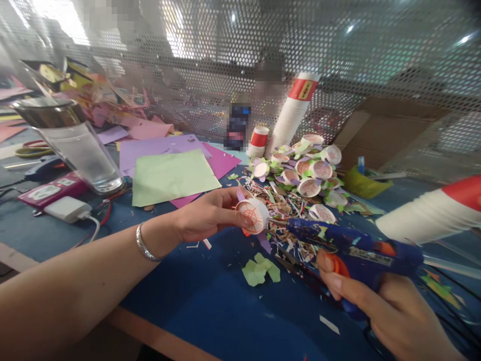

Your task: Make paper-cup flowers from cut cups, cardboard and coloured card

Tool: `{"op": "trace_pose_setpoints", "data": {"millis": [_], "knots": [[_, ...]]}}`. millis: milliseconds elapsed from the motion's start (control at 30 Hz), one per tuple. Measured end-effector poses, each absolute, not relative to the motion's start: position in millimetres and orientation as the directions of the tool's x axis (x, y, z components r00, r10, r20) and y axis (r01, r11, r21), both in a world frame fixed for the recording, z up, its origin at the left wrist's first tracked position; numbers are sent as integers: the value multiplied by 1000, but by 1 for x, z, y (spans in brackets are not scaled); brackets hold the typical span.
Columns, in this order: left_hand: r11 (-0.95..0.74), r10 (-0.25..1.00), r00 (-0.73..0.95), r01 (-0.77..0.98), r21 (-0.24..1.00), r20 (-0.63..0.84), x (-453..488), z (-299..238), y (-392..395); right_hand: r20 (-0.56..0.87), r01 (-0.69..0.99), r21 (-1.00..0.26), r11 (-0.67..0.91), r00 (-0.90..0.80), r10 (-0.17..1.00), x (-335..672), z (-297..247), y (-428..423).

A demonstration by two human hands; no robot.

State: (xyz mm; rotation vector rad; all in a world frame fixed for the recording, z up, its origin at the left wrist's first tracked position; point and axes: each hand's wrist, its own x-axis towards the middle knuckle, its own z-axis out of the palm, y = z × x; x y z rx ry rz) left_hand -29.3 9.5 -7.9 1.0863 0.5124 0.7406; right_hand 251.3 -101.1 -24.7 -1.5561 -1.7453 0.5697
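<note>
- Left hand (pixel 216 213): grips the cup base (pixel 257 210) between thumb and fingers, just above the desk (pixel 195 301).
- Right hand (pixel 398 311): holds the glue gun (pixel 338 235) by its handle; the nozzle points toward the cup base's three o'clock edge. Contact cannot be confirmed.
- Done: the heap (pixel 302 167) at one to two o'clock from the cup base contains many similar bases with green and purple tabs.
- In progress: the cup base shows a purple tab at eleven o'clock and appears part-finished; no green tab is visible on it.
- Left over: loose green pieces (pixel 259 269) lie at six o'clock; the cup stack (pixel 295 108) at one o'clock appears uncut. The remaining quantity cannot be determined.
</note>
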Motion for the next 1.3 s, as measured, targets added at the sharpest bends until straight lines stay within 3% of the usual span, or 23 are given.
{"op": "trace_pose_setpoints", "data": {"millis": [200, 400, 933, 1300], "knots": [[259, 743, 670, -280, 924, -5, -30, -8, 9, 121, 644, -746, 170, -120, 985, 261, -25, -98], [253, 742, 670, -281, 926, 1, -29, -8, 10, 183, 668, -714, 210, -112, 977, 265, -27, -97], [240, 749, 662, -297, 924, 19, -30, -10, 11, 251, 687, -619, 381, -287, 925, 260, -18, -90], [240, 757, 653, -296, 925, 13, -30, -8, 10, 228, 698, -640, 320, -224, 947, 256, -14, -90]]}}
